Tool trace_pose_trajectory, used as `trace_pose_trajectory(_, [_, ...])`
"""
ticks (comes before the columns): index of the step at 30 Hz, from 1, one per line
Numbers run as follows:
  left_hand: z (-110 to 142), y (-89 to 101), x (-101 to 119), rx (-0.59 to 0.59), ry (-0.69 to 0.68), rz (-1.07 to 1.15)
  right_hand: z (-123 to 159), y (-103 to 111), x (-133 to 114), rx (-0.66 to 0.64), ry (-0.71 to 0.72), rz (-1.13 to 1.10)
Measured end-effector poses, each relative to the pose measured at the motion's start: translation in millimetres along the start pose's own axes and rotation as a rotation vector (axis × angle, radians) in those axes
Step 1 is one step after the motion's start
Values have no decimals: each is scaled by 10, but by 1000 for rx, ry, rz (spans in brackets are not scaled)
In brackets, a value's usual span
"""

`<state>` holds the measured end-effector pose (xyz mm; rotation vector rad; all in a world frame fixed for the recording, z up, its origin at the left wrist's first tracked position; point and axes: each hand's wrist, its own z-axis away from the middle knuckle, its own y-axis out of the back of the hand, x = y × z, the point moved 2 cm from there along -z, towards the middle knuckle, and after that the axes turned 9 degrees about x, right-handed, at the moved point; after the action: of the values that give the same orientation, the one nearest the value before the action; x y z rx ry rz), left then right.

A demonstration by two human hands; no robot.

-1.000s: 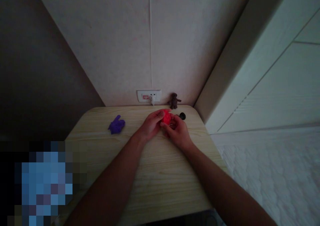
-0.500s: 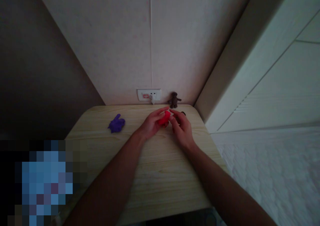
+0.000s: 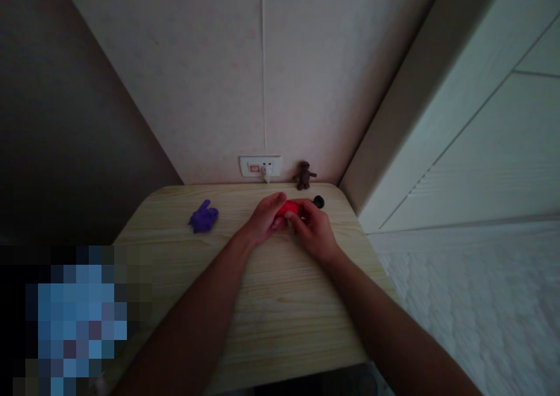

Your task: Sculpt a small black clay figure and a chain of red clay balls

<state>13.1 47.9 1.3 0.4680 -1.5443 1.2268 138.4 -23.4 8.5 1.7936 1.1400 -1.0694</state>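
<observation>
A lump of bright red modelling clay (image 3: 286,209) is held between my two hands above the wooden tabletop. My left hand (image 3: 265,216) cups it from the left, thumb raised over its top. From the right, my right hand (image 3: 314,224) pinches it with the thumb on the near side and the fingers behind. Part of the lump is hidden by the fingers. Just beyond my right hand lies a small round black cup-like thing (image 3: 319,202). A small dark brown figure (image 3: 304,176) with arms and legs stands near the wall.
On the left of the wooden tabletop (image 3: 280,314) lies a purple clay-like lump (image 3: 203,216) with a raised stalk. A wall socket (image 3: 249,167) with a white plug sits behind the table. To the right are a pale cabinet (image 3: 472,151) and a white quilted surface (image 3: 455,291).
My right hand has moved left and closed onto the red clay, whose near side it now presses. My left thumb has lifted. The black cup-like thing shows more fully.
</observation>
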Motion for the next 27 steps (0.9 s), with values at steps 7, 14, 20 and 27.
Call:
trace_pose_trajectory(7, [-17,14,26,24,-20,9,-40,-2,27,91,-66,-79])
trace_pose_trajectory(14, [3,43,58,-60,-53,79,-98,-17,18,75,-155,-247])
trace_pose_trajectory(20, [15,59,85,-87,-37,96,-67,33,37,68,-117,-295])
trace_pose_trajectory(27, [-7,73,47,-113,-76,32,-67,62,68,62,-116,-309])
